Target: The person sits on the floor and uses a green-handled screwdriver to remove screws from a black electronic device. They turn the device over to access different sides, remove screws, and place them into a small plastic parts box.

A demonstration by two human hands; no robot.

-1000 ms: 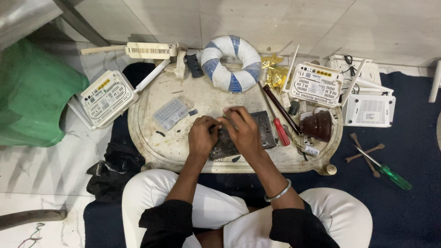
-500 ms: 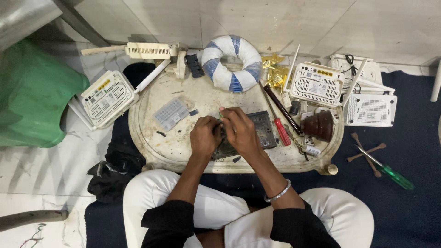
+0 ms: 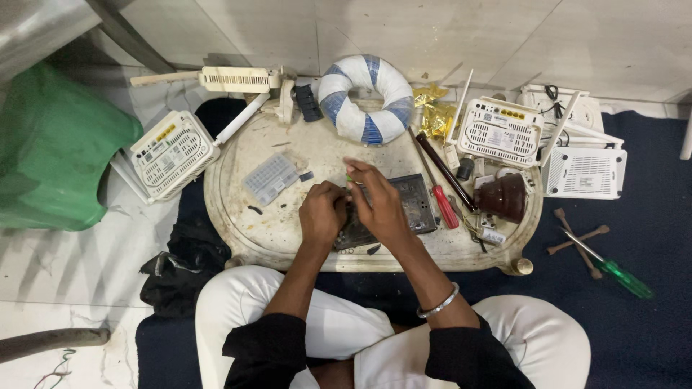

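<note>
A dark circuit board [image 3: 412,204] lies on the worn white round tray table [image 3: 288,238] in front of me. My left hand [image 3: 322,213] presses down on the board's left end with curled fingers. My right hand [image 3: 377,200] rests over the board's middle and pinches a small green-tipped tool [image 3: 351,179] near its upper edge. A metal bangle [image 3: 438,305] sits on my right wrist. Most of the board's left half is hidden under both hands.
On the table: a clear parts box [image 3: 269,177], a blue-white wound ring [image 3: 364,97], a red-handled screwdriver [image 3: 436,189], a brown cup [image 3: 502,196], gold foil [image 3: 434,112]. White routers [image 3: 171,153] [image 3: 499,130] [image 3: 584,171] flank it. A green screwdriver [image 3: 613,268] lies on the blue mat, a green bag [image 3: 54,148] far left.
My right hand has shifted slightly up and left over the board, its fingers now pinching at the upper edge. My left hand stays pressed on the board.
</note>
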